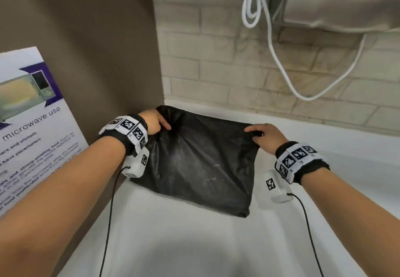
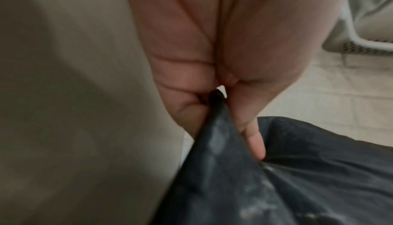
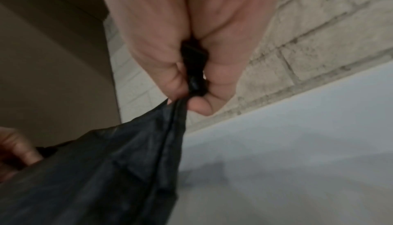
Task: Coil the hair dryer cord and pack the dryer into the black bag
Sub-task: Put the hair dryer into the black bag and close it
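A black fabric bag [image 1: 199, 160] lies on the white counter [image 1: 173, 244], stretched between my hands. My left hand [image 1: 159, 123] pinches its far left corner, close against the brown panel. In the left wrist view the black bag [image 2: 287, 186] runs up between thumb and fingers of my left hand [image 2: 217, 104]. My right hand [image 1: 258, 135] grips the far right corner. The right wrist view shows the black bag [image 3: 106, 169] bunched inside the curled fingers of my right hand [image 3: 191, 84]. The hair dryer does not show; I cannot tell whether it is inside the bag.
A brown panel [image 1: 97, 60] stands at the left with a microwave-use poster [image 1: 30, 125] on it. Behind the counter is a tiled wall [image 1: 216, 60]. White cables [image 1: 270, 38] hang from above at the upper right, beside a grey cloth [image 1: 335, 6].
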